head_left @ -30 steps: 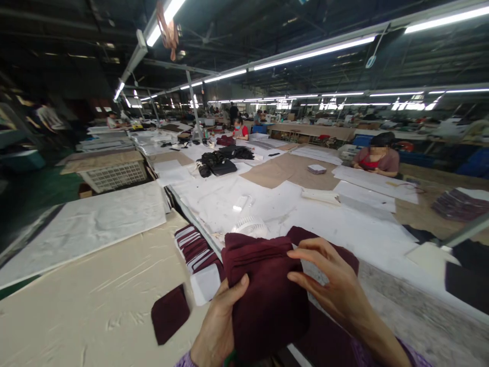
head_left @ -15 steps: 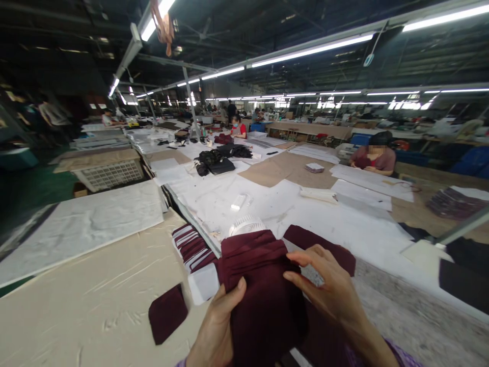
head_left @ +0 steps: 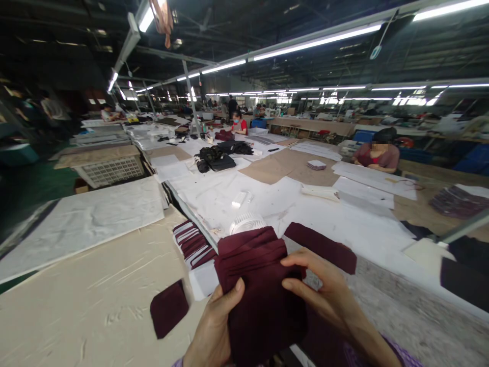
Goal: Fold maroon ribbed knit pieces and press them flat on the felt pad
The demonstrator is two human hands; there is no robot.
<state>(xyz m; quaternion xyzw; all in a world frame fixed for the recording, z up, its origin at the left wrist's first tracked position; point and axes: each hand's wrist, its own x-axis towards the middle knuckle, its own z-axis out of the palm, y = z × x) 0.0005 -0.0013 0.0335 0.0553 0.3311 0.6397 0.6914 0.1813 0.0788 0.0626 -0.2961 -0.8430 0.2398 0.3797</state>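
Worktop (head_left: 204, 191), white-covered, beneath the white fan (head_left: 246, 223). Maroon fabric stack (head_left: 263, 311), nearside of the fan: left hand (head_left: 217, 318) gripping it, right hand (head_left: 324, 285) loose, thumb and forefinger parted against its edge. We judge the step as parting layers; next calls for a light pinch.

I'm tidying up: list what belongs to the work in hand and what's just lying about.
Belongs to the work:
maroon fabric stack, held in the left hand, right hand at its edge
likely, by colour: maroon cutout, maroon strip, row of maroon-and-white pieces

Apparently lying about:
white fan
black cloth heap
plastic basket
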